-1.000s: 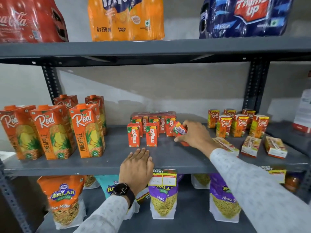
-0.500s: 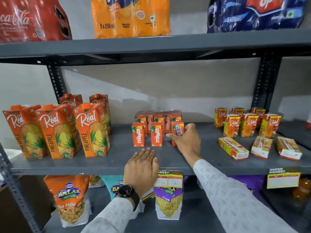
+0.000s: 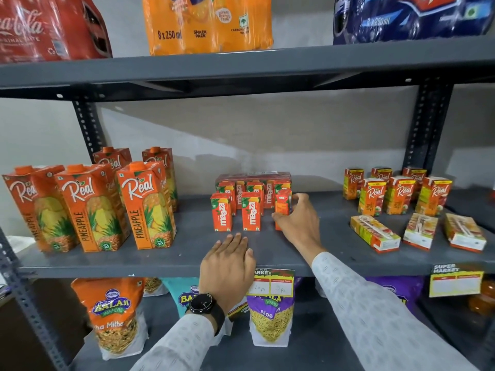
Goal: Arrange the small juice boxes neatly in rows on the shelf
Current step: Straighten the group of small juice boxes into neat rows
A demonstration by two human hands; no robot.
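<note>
Small orange Maaza juice boxes stand in rows mid-shelf: two in the front row [image 3: 221, 212] [image 3: 251, 212], several more behind. My right hand [image 3: 296, 223] grips a third small Maaza box [image 3: 283, 203], upright at the right end of the front row, its base hidden by my fingers. My left hand [image 3: 227, 266] lies flat, palm down, on the grey shelf's [image 3: 184, 247] front edge, holding nothing. At the right, several small Real juice boxes [image 3: 372, 197] stand upright and three lie flat [image 3: 375, 233] [image 3: 420, 231] [image 3: 464, 232].
Large Real pineapple cartons [image 3: 146, 204] stand at the shelf's left. Soda multipacks [image 3: 206, 22] sit on the shelf above. Balaji snack bags [image 3: 115, 314] fill the shelf below. Price tags [image 3: 270, 282] hang from the shelf's front edge. Slotted uprights [image 3: 428, 124] frame the bay.
My right hand has brought the tilted Maaza box leftwards and stood it upright beside the front two. My left hand has stayed flat on the shelf edge.
</note>
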